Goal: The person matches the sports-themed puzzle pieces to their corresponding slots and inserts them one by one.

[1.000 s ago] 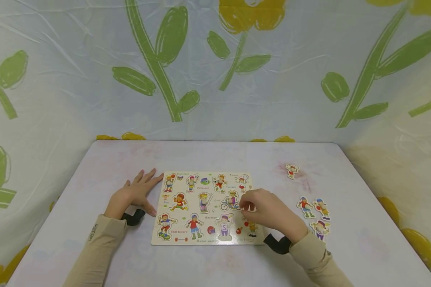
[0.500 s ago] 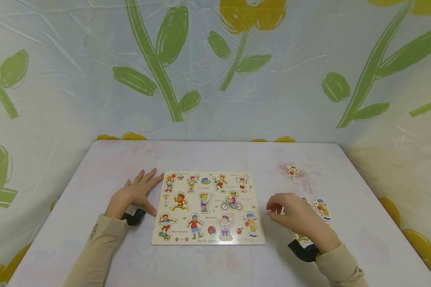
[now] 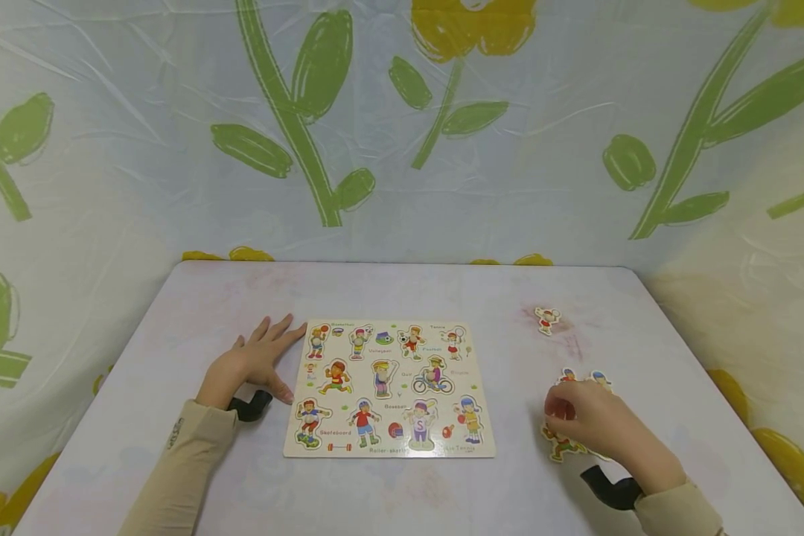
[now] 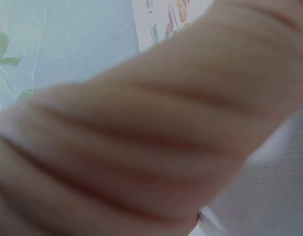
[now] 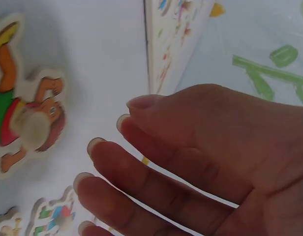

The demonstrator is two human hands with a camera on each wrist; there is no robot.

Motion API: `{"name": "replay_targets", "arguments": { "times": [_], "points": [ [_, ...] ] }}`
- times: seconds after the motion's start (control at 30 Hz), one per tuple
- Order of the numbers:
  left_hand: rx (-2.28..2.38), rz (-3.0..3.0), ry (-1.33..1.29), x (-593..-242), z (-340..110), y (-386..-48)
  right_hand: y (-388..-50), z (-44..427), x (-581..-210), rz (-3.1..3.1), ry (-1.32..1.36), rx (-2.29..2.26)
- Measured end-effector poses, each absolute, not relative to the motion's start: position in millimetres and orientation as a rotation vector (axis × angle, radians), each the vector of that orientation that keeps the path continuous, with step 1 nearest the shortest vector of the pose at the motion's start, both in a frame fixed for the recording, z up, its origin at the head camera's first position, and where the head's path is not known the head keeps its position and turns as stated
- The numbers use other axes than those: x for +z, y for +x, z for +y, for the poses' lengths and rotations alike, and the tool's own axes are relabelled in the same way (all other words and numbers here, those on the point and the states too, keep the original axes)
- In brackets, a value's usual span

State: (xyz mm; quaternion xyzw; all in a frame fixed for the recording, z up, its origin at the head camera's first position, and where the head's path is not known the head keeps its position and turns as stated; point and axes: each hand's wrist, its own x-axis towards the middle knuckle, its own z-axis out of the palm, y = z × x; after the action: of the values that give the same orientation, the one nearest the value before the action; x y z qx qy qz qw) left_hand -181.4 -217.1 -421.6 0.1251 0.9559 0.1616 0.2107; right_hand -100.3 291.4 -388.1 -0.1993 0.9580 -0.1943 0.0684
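Observation:
My left hand (image 3: 248, 365) lies with spread, straight fingers at the left edge of the puzzle board (image 3: 368, 402), its index fingertip and thumb touching or nearly touching that edge. Blurred skin of this arm (image 4: 156, 123) fills most of the left wrist view. Off to the right, my right hand (image 3: 596, 424) hovers over loose wooden pieces, partly covering them. In the right wrist view its fingers (image 5: 117, 157) are loosely bent, with nothing seen between them and the thumb. Near the fingertips lies a runner puzzle piece (image 5: 36, 128) with a round knob.
A tennis player piece (image 3: 547, 321) lies apart on the table (image 3: 402, 495), behind the hand. Two more pieces (image 5: 58, 216) show at the bottom left of the right wrist view. A flower-patterned cloth (image 3: 543, 193) stands behind the table.
My right hand has moved from over the board's right side, rightwards to the loose pieces, uncovering the table tennis figure. The left hand and board have stayed put.

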Motion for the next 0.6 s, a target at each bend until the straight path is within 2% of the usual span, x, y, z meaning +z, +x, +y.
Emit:
{"name": "replay_targets", "arguments": {
  "times": [0.6],
  "points": [
    [0.435,2.661,0.328,-418,-214,-179,-95,306,-412,2.755,-0.452,-0.608]
  ]
}}
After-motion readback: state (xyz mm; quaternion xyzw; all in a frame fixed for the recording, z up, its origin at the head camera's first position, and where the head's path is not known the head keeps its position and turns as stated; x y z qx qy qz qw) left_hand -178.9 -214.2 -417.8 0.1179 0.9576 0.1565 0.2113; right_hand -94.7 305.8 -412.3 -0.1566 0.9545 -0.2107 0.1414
